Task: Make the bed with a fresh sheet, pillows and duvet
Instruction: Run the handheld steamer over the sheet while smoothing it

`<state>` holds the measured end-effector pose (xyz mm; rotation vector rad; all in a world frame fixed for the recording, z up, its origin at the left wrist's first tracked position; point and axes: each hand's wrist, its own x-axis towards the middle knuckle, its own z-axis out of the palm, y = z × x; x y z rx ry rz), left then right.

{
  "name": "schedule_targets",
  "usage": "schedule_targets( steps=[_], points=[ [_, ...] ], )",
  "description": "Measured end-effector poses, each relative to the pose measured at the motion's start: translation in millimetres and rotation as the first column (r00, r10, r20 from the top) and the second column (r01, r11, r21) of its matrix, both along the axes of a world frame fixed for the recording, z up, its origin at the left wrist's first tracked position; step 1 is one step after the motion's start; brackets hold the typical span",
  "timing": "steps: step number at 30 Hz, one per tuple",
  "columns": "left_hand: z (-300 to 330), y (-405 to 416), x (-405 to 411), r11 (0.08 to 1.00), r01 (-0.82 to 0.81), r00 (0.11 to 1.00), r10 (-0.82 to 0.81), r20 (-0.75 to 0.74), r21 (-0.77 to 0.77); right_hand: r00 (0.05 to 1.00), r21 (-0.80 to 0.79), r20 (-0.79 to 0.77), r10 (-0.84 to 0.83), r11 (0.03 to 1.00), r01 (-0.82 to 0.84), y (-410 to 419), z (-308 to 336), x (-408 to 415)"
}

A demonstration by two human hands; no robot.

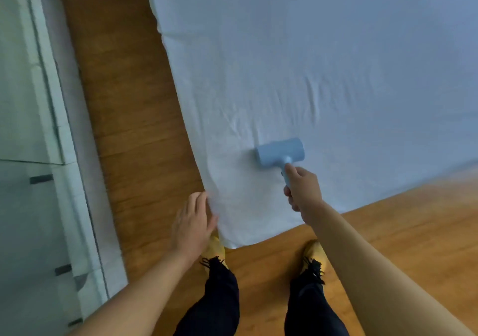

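A white sheet (pixel 323 64) covers the bed and fills the upper right of the head view, with creases near the corner closest to me. My right hand (pixel 301 189) grips the handle of a light blue lint roller (pixel 280 152), whose head lies on the sheet near that corner. My left hand (pixel 192 223) rests with straight fingers against the sheet's left edge at the corner. No pillows or duvet are in view.
Wooden floor (pixel 124 128) runs along the bed's left side and under my feet (pixel 314 254). A white-framed glass door or window (pixel 33 128) stands along the left. More floor shows at the right (pixel 413 219).
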<state>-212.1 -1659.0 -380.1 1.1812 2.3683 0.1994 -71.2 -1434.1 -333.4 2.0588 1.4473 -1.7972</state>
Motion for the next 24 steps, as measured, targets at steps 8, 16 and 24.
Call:
schedule_targets(
  steps=[8,16,24],
  points=[
    [27.5,71.8,-86.3,0.991,0.058,0.998,-0.053,0.043,-0.122,0.988,0.026,0.144,-0.064,0.998,0.061,-90.0,25.8,80.2],
    [25.2,125.4,-74.1,0.921,0.156,0.983,-0.11,0.147,-0.356,0.927,0.101,0.084,-0.365,0.929,0.356,-95.9,67.9,57.5],
    [42.7,170.1,-96.6,0.761,0.358,0.927,-0.357,0.112,-0.54,0.557,0.047,-0.129,-0.82,0.556,0.83,86.8,54.1,16.1]
  ],
)
